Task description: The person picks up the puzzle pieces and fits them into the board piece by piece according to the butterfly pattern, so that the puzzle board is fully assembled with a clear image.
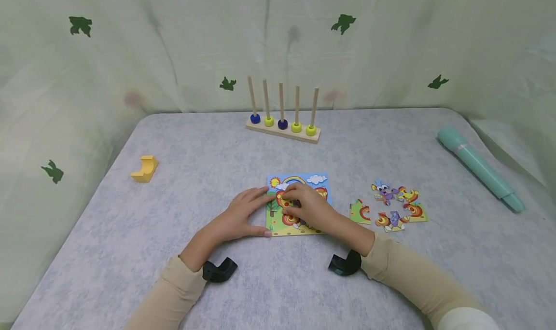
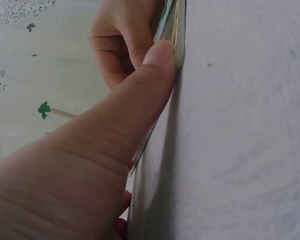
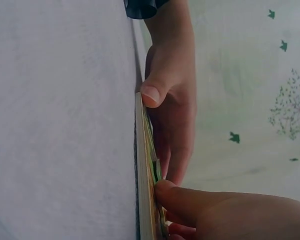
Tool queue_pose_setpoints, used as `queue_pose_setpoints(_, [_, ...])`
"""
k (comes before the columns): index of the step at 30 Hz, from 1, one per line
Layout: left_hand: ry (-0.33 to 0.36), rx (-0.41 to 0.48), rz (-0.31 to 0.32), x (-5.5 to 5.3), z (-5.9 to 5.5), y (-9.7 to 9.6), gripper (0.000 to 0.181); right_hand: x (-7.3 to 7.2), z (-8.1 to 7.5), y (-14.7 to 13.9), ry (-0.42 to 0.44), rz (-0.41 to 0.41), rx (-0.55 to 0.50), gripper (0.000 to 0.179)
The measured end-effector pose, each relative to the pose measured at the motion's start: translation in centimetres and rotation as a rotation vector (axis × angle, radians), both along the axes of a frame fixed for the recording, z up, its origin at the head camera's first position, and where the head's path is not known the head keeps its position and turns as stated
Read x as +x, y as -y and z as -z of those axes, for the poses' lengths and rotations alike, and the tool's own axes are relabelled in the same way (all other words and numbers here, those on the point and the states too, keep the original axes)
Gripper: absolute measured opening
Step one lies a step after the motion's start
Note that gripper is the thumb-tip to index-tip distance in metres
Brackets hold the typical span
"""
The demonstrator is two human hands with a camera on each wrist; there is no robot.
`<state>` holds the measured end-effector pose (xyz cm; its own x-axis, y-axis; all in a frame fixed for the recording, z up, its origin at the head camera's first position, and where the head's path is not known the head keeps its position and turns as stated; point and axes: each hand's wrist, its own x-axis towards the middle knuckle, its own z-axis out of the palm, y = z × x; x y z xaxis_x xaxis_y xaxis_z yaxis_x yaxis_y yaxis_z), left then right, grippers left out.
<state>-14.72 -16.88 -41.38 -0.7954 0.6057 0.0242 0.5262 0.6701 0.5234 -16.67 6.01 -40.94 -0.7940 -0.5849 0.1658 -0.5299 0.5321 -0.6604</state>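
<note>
Curtained play area, premises type undetermined: leaf-patterned curtain [image 1: 195,45] surrounds a grey table [image 1: 208,161] bearing puzzle board [image 1: 282,230] and peg toy [image 1: 282,134].

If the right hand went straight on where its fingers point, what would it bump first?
Probably the left hand, at the left edge of the puzzle board; heights are hard to judge.

- 1 puzzle board [image 1: 282,229], under the 2 hands [image 1: 243,213]
- looks like 5 loose puzzle pieces [image 1: 360,216] right of them
- 1 teal tube [image 1: 482,170], further right
- 1 yellow block [image 1: 147,167], way left
- 1 stand [image 1: 284,134] beyond: 5 pegs [image 1: 281,98], 5 beads [image 1: 296,127]
</note>
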Motion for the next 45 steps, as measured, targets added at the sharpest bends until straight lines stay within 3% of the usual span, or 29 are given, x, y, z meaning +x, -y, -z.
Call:
queue_pose_setpoints(7, [-0.013,-0.006,0.009,0.1,-0.1,0.0,0.08,0.0,-0.2,0.1,-0.082,0.029,0.068,0.033])
queue_pose_setpoints(11, [-0.006,-0.015,0.01,0.1,-0.2,0.0,0.079,0.0,-0.3,0.0,-0.088,0.028,0.082,0.033])
queue_pose_setpoints(15, [-0.006,-0.021,0.01,0.1,-0.2,0.1,0.08,-0.3,-0.4,-0.2,-0.032,-0.022,0.092,0.036])
queue_pose_setpoints(18, [-0.01,-0.019,0.01,0.2,-0.2,0.2,0.08,-0.6,-0.9,-0.7,0.076,-0.081,0.075,0.042])
queue_pose_setpoints(23, [-0.002,-0.033,0.01,0.1,-0.1,0.2,0.082,-0.6,-2.7,-2.1,0.192,-0.097,0.001,0.054])
queue_pose_setpoints(30, [-0.012,-0.037,0.013,0.1,-0.1,0.1,0.083,0.2,-5.1,-6.4,0.107,-0.005,-0.121,0.059])
queue_pose_setpoints(37, [-0.009,-0.044,0.006,0.1,-0.1,0.0,0.083,1.2,-6.4,-12.1,0.017,0.103,-0.134,0.065])
queue_pose_setpoints(45, [0.003,-0.053,0.004,0.0,-0.2,0.0,0.083,1.5,-6.2,-17.5,0.07,0.21,-0.119,0.068])
